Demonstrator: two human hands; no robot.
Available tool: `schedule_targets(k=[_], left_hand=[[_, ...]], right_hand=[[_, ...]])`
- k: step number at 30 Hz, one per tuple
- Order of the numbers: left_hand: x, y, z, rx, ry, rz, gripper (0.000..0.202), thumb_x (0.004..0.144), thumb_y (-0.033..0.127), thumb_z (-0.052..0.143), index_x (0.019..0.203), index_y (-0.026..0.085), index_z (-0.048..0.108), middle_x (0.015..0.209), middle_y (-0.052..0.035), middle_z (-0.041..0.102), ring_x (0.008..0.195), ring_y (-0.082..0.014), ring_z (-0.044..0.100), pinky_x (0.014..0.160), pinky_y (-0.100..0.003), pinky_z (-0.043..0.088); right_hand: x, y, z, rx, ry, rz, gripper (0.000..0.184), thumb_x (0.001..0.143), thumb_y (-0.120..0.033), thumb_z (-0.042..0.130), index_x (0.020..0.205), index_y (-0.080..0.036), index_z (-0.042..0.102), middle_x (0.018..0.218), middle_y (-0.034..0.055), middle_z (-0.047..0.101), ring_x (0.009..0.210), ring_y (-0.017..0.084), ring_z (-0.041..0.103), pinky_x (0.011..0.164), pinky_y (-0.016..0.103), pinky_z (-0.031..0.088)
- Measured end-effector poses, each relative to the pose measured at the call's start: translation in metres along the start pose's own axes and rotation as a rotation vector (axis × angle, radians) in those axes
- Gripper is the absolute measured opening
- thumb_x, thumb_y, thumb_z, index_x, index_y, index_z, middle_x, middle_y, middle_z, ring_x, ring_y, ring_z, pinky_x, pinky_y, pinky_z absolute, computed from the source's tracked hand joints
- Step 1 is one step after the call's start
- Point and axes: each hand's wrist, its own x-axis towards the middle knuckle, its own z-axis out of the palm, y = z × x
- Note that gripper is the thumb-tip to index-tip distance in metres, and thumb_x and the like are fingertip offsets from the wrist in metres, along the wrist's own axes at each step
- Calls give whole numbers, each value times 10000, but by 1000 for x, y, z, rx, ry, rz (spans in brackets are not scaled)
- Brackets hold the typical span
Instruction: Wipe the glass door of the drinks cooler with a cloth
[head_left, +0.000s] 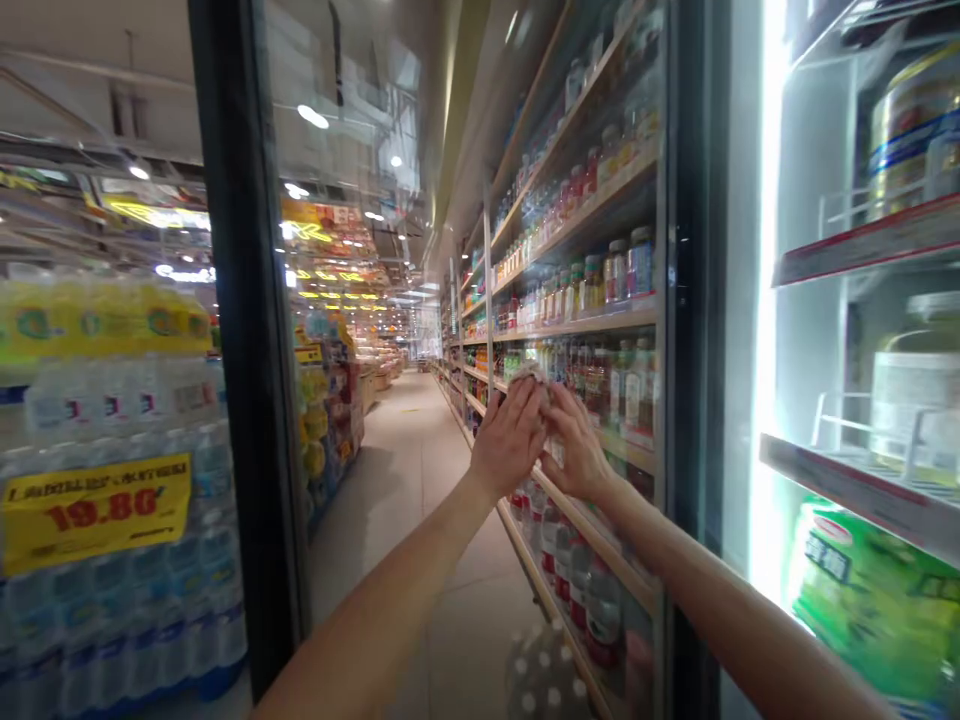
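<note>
A glass cooler door [420, 300] with a black frame stands in front of me. Both my arms reach out to it. My left hand [510, 440] presses a small pale cloth [527, 373] against the glass, fingers together over the cloth. My right hand [574, 452] sits right beside it, touching it, with curled fingers gripping the same cloth from the right. Most of the cloth is hidden under the two hands.
On the right is the lit cooler interior [847, 260] with wire-fronted shelves of large jars and green packs [870, 590]. Stacked water bottles with a yellow price tag [94, 510] stand left. Through the glass I see drink shelves [592, 300], an aisle floor [420, 470] and a bottle pack [541, 675].
</note>
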Motion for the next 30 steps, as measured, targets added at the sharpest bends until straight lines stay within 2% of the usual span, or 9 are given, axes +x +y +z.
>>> schedule_targets(k=[4, 7, 12, 16, 19, 23, 25, 27, 30], left_hand=[[14, 19, 20, 88, 82, -72, 477, 896, 405, 361, 1308, 167, 392, 1394, -109, 384, 1347, -228, 222, 1096, -484, 121], [20, 24, 26, 115, 106, -81, 401, 896, 386, 370, 1237, 201, 470, 1376, -102, 412, 1334, -231, 257, 1088, -514, 105], [-6, -33, -5, 178, 28, -19, 303, 893, 299, 385, 1153, 231, 525, 1362, -80, 436, 1329, -202, 274, 1099, -502, 55], [-30, -89, -39, 260, 178, -299, 323, 873, 278, 414, 1161, 188, 530, 1362, -135, 423, 1331, -245, 266, 1093, -508, 64], [-31, -83, -34, 267, 235, -342, 364, 856, 266, 446, 1204, 180, 510, 1393, -155, 369, 1353, -277, 194, 1078, -510, 125], [-26, -39, -4, 212, 141, -68, 412, 835, 380, 498, 1226, 250, 496, 1398, -113, 375, 1356, -292, 170, 1074, -510, 142], [-31, -32, 1, 219, 108, 28, 381, 838, 387, 496, 1202, 272, 512, 1359, -86, 436, 1341, -275, 228, 1081, -507, 124], [-40, -46, -7, 255, 106, 31, 327, 853, 315, 482, 1175, 278, 529, 1328, -74, 476, 1324, -249, 281, 1086, -505, 100], [-55, -87, -32, 324, 175, -138, 324, 843, 232, 475, 1162, 245, 536, 1334, -113, 462, 1323, -245, 284, 1083, -506, 101]], right_hand=[[-7, 30, -11, -227, 185, 218, 500, 823, -277, 425, 1300, -155, 335, 1438, 177, 281, 1345, 277, 236, 1049, 544, 217], [-7, 43, -4, -366, 189, 325, 503, 847, -280, 396, 1331, -164, 326, 1427, 167, 310, 1351, 281, 220, 1045, 548, 207], [-8, 45, 3, -428, 146, 326, 508, 842, -284, 399, 1336, -173, 354, 1417, 141, 346, 1346, 275, 235, 1056, 530, 206], [-8, 39, 6, -426, 168, 376, 487, 854, -282, 394, 1329, -179, 370, 1408, 138, 365, 1344, 273, 244, 1057, 536, 211], [-7, 34, 12, -428, 208, 418, 493, 861, -289, 381, 1338, -171, 359, 1407, 149, 365, 1342, 283, 247, 1044, 555, 220], [-9, 30, 17, -434, 222, 434, 519, 858, -316, 374, 1351, -160, 338, 1415, 155, 349, 1343, 291, 237, 1035, 565, 225], [-11, 30, 17, -435, 216, 428, 514, 858, -327, 373, 1345, -163, 352, 1411, 152, 356, 1341, 291, 244, 1035, 558, 231], [-11, 31, 16, -436, 218, 420, 515, 856, -336, 377, 1340, -161, 360, 1408, 152, 360, 1339, 293, 248, 1037, 554, 230], [-11, 31, 17, -439, 224, 417, 520, 852, -327, 383, 1344, -162, 355, 1412, 150, 355, 1339, 290, 250, 1044, 546, 221]])
